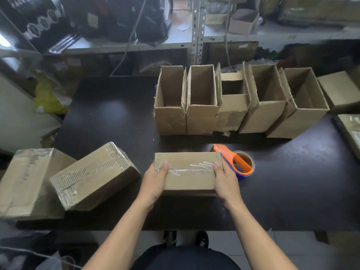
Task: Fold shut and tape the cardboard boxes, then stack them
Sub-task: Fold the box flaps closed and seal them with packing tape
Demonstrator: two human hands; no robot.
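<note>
Near the front edge of the table, the left hand and right hand hold the ends of a taped box. Two more taped boxes lie at the left edge, not stacked. Five open boxes wait toward the back. The tape roll sits just right of the held box.

— How many boxes on your table?
— Three taped boxes, five open boxes in a row, one tape dispenser.
</note>
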